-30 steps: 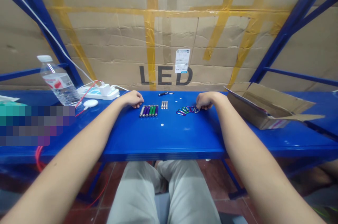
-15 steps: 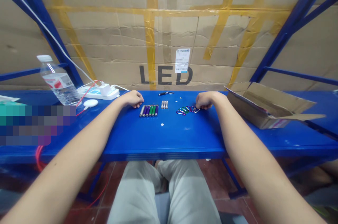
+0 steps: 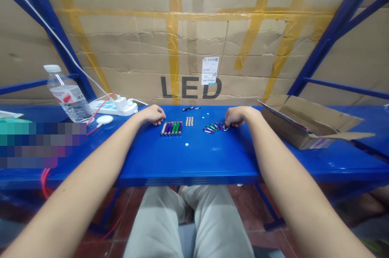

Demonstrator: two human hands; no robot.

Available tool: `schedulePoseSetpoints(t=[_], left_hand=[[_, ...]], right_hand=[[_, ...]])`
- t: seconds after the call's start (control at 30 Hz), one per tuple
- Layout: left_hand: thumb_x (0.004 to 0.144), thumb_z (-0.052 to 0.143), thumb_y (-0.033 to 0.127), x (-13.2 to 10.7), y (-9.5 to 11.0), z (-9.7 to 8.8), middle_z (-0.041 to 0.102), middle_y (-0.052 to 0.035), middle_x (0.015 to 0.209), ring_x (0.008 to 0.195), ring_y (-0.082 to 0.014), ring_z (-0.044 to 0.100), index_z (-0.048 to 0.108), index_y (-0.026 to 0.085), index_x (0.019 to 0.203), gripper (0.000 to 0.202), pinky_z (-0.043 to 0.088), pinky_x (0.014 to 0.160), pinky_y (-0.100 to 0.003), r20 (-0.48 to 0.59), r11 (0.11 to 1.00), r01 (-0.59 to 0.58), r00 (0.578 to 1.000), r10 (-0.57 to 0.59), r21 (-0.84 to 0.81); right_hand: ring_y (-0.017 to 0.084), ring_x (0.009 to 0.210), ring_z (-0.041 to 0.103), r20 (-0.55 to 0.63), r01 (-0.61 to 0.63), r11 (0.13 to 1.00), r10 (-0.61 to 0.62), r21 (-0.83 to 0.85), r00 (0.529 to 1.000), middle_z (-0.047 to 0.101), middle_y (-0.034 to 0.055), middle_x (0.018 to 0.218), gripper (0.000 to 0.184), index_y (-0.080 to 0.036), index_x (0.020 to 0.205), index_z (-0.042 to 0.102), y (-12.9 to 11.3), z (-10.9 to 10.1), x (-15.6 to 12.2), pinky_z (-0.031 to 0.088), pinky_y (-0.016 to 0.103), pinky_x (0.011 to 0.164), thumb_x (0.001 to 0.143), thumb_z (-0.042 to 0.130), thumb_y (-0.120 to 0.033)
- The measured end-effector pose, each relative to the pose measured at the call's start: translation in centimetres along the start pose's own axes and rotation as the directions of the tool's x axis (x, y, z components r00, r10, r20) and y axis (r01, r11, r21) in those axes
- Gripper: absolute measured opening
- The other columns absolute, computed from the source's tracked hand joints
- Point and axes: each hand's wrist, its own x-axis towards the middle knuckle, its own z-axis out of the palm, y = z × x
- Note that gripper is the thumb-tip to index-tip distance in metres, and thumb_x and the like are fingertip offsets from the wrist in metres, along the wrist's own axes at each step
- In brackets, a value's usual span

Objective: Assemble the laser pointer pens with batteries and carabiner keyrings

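Observation:
My left hand (image 3: 153,114) rests on the blue table (image 3: 194,156) with its fingers curled, just left of a row of small coloured flashlights (image 3: 172,128). My right hand (image 3: 236,115) also lies curled on the table, its fingertips at the right end of a cluster of coloured carabiner clips (image 3: 215,127). Whether it grips a clip I cannot make out. Between the hands sits a small block of button cell batteries (image 3: 189,120). A single white disc (image 3: 187,143) lies nearer to me.
A water bottle (image 3: 67,95), a white power strip (image 3: 114,106) with cables and a white round puck (image 3: 104,119) stand at the left. An open cardboard box (image 3: 306,122) lies at the right. A dark pen-like item (image 3: 191,108) lies at the back, against a taped cardboard wall.

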Motion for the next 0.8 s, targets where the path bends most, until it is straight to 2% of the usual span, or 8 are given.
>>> schedulePoseSetpoints(t=[0.17, 0.27, 0.37, 0.43, 0.53, 0.6, 0.67, 0.8], left_hand=[[0.072, 0.066, 0.019, 0.2, -0.3, 0.2, 0.067, -0.0054, 0.061, 0.054, -0.0165, 0.062, 0.069, 0.015, 0.076, 0.007, 0.05, 0.056, -0.028, -0.029, 0.999, -0.024, 0.999, 0.025, 0.038], [0.077, 0.057, 0.016, 0.8, -0.4, 0.6, 0.073, -0.0094, 0.077, 0.068, -0.0199, 0.068, 0.072, 0.014, 0.088, 0.019, 0.054, 0.069, -0.032, -0.141, 0.98, -0.126, 0.979, 0.148, 0.156], [0.081, 0.052, 0.015, 2.2, 0.3, 1.5, 0.074, -0.011, 0.112, 0.104, -0.0233, 0.067, 0.073, 0.016, 0.104, 0.031, 0.05, 0.096, -0.034, -0.211, 0.88, -0.354, 0.878, 0.429, 0.318], [0.086, 0.049, 0.018, 3.6, 1.4, 2.3, 0.069, -0.0126, 0.125, 0.118, -0.025, 0.062, 0.071, 0.014, 0.114, 0.036, 0.044, 0.105, -0.036, -0.15, 0.796, -0.452, 0.825, 0.544, 0.404], [0.091, 0.045, 0.024, 5.6, 3.6, 3.4, 0.064, -0.014, 0.135, 0.126, -0.0244, 0.057, 0.066, 0.012, 0.126, 0.043, 0.039, 0.111, -0.034, 0.016, 0.672, -0.57, 0.768, 0.64, 0.472], [0.094, 0.042, 0.029, 6.7, 5.1, 4.0, 0.06, -0.015, 0.14, 0.127, -0.0248, 0.055, 0.064, 0.011, 0.13, 0.046, 0.039, 0.11, -0.033, 0.107, 0.647, -0.579, 0.78, 0.616, 0.495], [0.095, 0.042, 0.033, 7.4, 6.2, 4.4, 0.063, -0.0149, 0.135, 0.119, -0.0253, 0.06, 0.066, 0.013, 0.127, 0.045, 0.043, 0.103, -0.034, 0.164, 0.671, -0.529, 0.833, 0.529, 0.52], [0.092, 0.051, 0.036, 7.6, 6.3, 4.0, 0.074, -0.0158, 0.101, 0.086, -0.0245, 0.066, 0.076, 0.013, 0.1, 0.034, 0.048, 0.079, -0.033, 0.077, 0.721, -0.353, 0.919, 0.386, 0.597]], right_hand=[[0.014, 0.055, 0.056, -0.004, -0.002, 1.0, 0.002, 0.015, 1.0, 0.065, 0.0054, 0.069, 0.011, -0.015, 0.067, 0.062, 0.3, -0.2, 0.1, 0.045, 0.029, 0.054, 0.073, 0.066, -0.023], [0.018, 0.057, 0.058, -0.1, -0.001, 0.999, -0.002, -0.035, 0.995, 0.066, 0.0089, 0.068, 0.016, -0.014, 0.068, 0.064, 0.6, -0.6, 0.3, 0.044, 0.031, 0.056, 0.076, 0.063, -0.028], [0.023, 0.065, 0.064, -0.233, -0.031, 0.998, 0.017, -0.055, 0.972, 0.069, 0.0139, 0.072, 0.017, -0.011, 0.078, 0.069, 0.8, -1.0, 0.8, 0.046, 0.033, 0.061, 0.078, 0.059, -0.025], [0.026, 0.073, 0.067, -0.292, -0.035, 0.999, 0.028, -0.017, 0.956, 0.072, 0.017, 0.082, 0.022, -0.009, 0.091, 0.071, 0.9, -1.0, 1.3, 0.048, 0.033, 0.065, 0.077, 0.059, -0.021], [0.029, 0.09, 0.069, -0.407, -0.007, 0.999, 0.019, 0.032, 0.913, 0.073, 0.0205, 0.101, 0.032, -0.009, 0.105, 0.07, 0.9, -0.8, 1.9, 0.05, 0.034, 0.074, 0.076, 0.058, -0.019], [0.031, 0.098, 0.069, -0.489, 0.01, 0.998, 0.024, 0.067, 0.872, 0.072, 0.0213, 0.11, 0.034, -0.01, 0.108, 0.069, 0.7, -0.7, 2.0, 0.051, 0.034, 0.077, 0.077, 0.058, -0.02], [0.032, 0.102, 0.068, -0.55, 0.021, 0.995, 0.036, 0.097, 0.834, 0.071, 0.022, 0.113, 0.032, -0.01, 0.108, 0.069, 0.5, -0.5, 2.0, 0.051, 0.035, 0.079, 0.08, 0.056, -0.021], [0.032, 0.1, 0.068, -0.619, 0.071, 0.991, 0.016, 0.116, 0.785, 0.072, 0.0226, 0.108, 0.026, -0.012, 0.099, 0.071, -0.4, -0.4, 1.5, 0.05, 0.036, 0.081, 0.084, 0.052, -0.022]])
